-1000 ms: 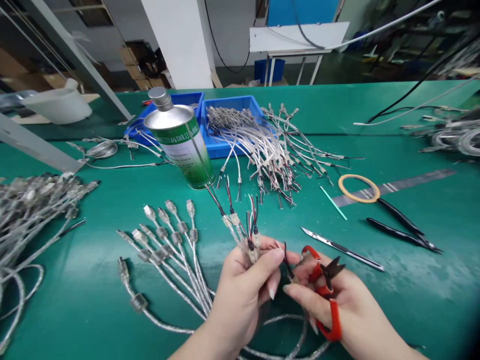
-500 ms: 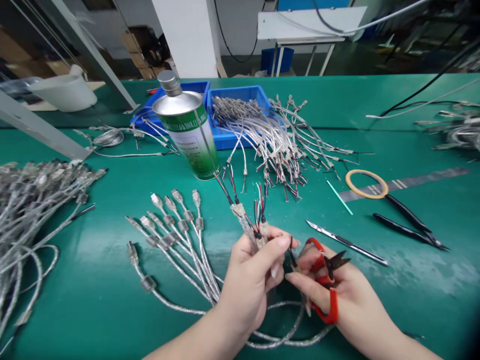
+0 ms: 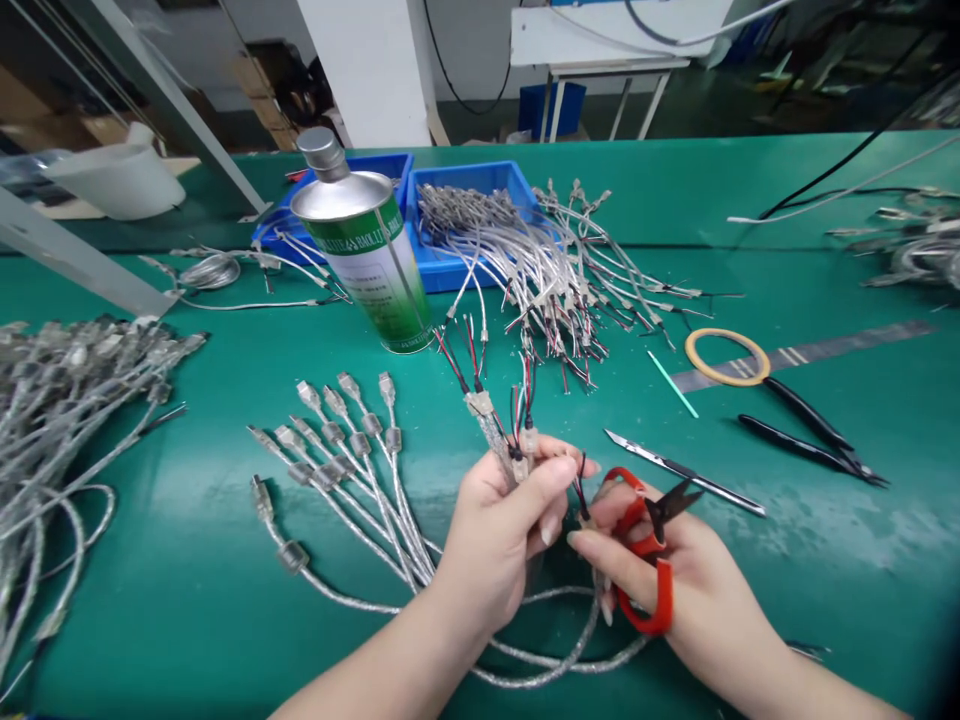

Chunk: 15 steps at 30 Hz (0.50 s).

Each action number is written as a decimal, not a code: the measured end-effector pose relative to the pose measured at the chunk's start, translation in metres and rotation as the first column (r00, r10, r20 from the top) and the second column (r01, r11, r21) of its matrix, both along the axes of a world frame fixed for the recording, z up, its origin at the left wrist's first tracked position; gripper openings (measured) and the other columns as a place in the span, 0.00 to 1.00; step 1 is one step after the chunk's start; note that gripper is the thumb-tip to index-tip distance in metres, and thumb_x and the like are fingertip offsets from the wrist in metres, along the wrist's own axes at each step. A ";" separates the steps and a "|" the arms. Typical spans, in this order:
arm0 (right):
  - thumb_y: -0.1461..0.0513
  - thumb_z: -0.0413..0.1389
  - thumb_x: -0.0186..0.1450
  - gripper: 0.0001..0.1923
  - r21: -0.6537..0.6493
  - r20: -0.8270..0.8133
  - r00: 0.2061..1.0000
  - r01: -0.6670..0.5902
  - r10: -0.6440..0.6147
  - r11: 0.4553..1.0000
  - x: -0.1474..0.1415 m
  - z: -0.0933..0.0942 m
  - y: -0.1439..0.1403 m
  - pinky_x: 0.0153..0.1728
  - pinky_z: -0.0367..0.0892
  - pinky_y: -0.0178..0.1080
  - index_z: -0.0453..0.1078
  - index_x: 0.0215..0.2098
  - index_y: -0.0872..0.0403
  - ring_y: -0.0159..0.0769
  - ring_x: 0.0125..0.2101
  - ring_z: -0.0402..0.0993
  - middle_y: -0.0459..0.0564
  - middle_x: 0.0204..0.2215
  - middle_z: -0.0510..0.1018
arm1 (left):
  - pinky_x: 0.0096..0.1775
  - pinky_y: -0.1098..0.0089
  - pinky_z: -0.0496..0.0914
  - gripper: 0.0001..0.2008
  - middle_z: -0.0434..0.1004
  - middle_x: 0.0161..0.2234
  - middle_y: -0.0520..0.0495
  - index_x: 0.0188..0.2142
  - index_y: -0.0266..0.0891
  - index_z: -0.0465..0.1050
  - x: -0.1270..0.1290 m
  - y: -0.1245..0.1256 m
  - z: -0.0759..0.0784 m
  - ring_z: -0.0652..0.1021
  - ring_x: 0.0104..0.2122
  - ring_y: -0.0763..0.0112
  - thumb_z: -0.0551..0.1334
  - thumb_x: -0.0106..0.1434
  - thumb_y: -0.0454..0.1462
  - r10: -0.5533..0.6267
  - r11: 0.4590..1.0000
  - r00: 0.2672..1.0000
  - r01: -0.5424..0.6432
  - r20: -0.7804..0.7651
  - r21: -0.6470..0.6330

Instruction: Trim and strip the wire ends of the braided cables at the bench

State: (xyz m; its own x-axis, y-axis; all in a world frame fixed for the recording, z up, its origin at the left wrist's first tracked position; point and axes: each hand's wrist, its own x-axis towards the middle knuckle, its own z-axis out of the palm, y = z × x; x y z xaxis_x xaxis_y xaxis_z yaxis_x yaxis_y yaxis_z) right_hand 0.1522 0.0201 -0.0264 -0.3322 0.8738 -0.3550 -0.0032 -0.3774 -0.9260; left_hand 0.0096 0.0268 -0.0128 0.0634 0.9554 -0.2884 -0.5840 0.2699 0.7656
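Cable bundle (image 3: 501,440) sits in left hand (image 3: 491,545) (wire ends up).

Orange-handled snips (image 3: 646,560), green table (image 3: 750,200)

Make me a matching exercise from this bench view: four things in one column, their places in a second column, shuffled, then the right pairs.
Things:
1. snips
2. metal can
3. tape ring
4. cable ends

Places:
A. flat on the green mat, beside the black pliers
B. gripped in the left hand
C. standing in front of the blue trays
D. held in the right hand

Pairs: 1-D, 2-C, 3-A, 4-B
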 end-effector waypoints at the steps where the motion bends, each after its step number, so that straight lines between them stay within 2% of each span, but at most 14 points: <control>1: 0.54 0.64 0.58 0.16 -0.010 -0.011 1.000 0.007 -0.007 1.000 0.000 -0.001 -0.001 0.18 0.64 0.30 0.63 0.29 0.53 0.27 0.16 0.66 0.39 0.17 0.69 | 0.22 0.79 0.52 0.05 0.65 0.17 0.56 0.33 0.35 0.71 -0.001 0.000 0.000 0.58 0.16 0.85 0.64 0.60 0.36 -0.004 1.000 1.000 0.004 0.004 -0.005; 5: 0.53 0.64 0.58 0.16 -0.049 -0.033 0.999 0.011 -0.013 0.999 -0.001 -0.001 -0.003 0.18 0.64 0.29 0.64 0.30 0.53 0.27 0.15 0.66 0.39 0.16 0.69 | 0.21 0.79 0.51 0.04 0.66 0.15 0.57 0.31 0.37 0.70 -0.003 0.001 0.001 0.59 0.15 0.84 0.64 0.59 0.35 0.031 0.999 0.999 -0.030 0.036 -0.035; 9: 0.53 0.64 0.57 0.16 -0.056 -0.040 0.999 0.006 -0.008 0.998 -0.002 0.002 -0.003 0.18 0.64 0.29 0.64 0.30 0.54 0.28 0.15 0.67 0.40 0.16 0.70 | 0.19 0.79 0.49 0.04 0.74 0.22 0.52 0.31 0.37 0.69 -0.003 0.002 0.002 0.58 0.15 0.85 0.63 0.60 0.34 0.036 0.999 0.998 -0.036 0.048 -0.010; 15: 0.55 0.64 0.59 0.14 -0.006 -0.018 0.999 0.030 -0.030 1.000 -0.003 -0.001 -0.003 0.20 0.64 0.29 0.65 0.29 0.53 0.26 0.18 0.66 0.39 0.19 0.68 | 0.19 0.78 0.48 0.07 0.75 0.26 0.51 0.29 0.36 0.67 -0.004 0.000 0.004 0.58 0.15 0.86 0.61 0.63 0.37 0.045 0.999 0.998 -0.044 0.053 -0.020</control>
State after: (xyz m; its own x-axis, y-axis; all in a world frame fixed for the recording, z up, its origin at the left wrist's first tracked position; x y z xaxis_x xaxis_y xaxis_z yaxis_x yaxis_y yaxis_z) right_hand 0.1495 0.0168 -0.0269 -0.3122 0.8814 -0.3546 -0.0314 -0.3826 -0.9234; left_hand 0.0059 0.0272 -0.0090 0.0369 0.9519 -0.3042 -0.6358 0.2572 0.7277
